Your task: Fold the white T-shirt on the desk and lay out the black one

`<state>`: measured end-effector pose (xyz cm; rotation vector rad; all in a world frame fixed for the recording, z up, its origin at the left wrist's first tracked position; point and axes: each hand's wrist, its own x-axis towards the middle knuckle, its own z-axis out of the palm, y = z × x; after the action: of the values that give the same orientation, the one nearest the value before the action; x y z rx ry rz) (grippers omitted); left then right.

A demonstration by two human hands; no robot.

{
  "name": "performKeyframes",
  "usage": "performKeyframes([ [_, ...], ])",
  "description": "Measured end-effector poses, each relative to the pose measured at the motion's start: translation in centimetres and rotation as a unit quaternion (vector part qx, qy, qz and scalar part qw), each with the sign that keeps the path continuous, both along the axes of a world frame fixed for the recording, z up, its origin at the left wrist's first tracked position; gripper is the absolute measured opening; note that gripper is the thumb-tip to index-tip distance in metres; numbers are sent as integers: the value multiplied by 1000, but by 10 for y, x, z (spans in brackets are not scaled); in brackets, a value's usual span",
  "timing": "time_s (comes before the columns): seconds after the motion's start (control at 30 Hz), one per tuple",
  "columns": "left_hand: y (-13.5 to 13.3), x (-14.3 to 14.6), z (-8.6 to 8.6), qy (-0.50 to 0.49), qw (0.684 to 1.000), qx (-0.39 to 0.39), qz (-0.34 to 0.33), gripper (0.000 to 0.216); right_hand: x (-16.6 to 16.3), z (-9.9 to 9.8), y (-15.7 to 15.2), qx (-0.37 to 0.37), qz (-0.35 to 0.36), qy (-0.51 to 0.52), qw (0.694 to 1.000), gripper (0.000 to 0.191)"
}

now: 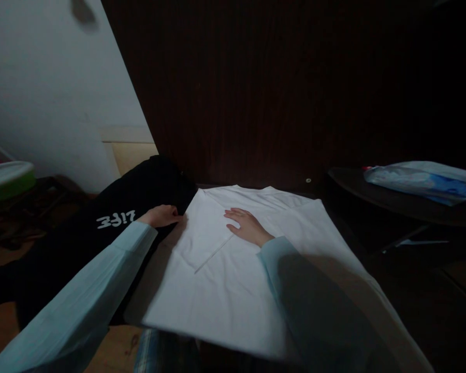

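Observation:
A white T-shirt (225, 290) lies spread on a dark surface, its neckline towards the back panel. One sleeve is folded inward over the body, and its hem shows as a slanting line. My left hand (162, 215) is at the shirt's left edge near the shoulder, fingers curled in and pinching the fabric there. Flat on the folded part rests my right hand (249, 228), its fingers stretched out and holding nothing. The right forearm covers part of the shirt's right side.
Black clothing (116, 197) with white "LIFE" lettering lies to the left. A dark wooden panel (233, 93) stands upright behind the shirt. At right, a plastic package (423, 181) sits on a dark rounded shelf (345, 181). A green-and-white tub (10, 181) is far left.

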<state>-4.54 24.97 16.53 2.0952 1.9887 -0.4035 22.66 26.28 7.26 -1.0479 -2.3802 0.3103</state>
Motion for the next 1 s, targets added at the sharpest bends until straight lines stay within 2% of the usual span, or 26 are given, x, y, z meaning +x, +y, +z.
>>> performKeyframes([
  [0.13, -16, 8, -6, 51, 998, -24, 14, 55, 0, 0, -1, -1, 0, 1, 1000, 36],
  [0.27, -22, 5, -14, 13, 999, -46, 10, 56, 0, -1, -1, 4, -1, 7, 1000, 35],
  [0.43, -29, 3, -23, -69, 997, 12, 29, 37, 0, -4, 1, 9, 0, 12, 1000, 34],
  [0.57, -32, 13, -22, -131, 988, 71, 32, 21, 0, -3, 1, 10, 1, 12, 1000, 34],
  [0.8, -37, 50, -15, -152, 986, 51, -34, 24, 0, -1, 1, 8, 2, 21, 1000, 31],
  [1.0, -47, 98, -29, -74, 991, 28, -110, 46, -1, -1, 2, 10, 9, 35, 999, 33],
])
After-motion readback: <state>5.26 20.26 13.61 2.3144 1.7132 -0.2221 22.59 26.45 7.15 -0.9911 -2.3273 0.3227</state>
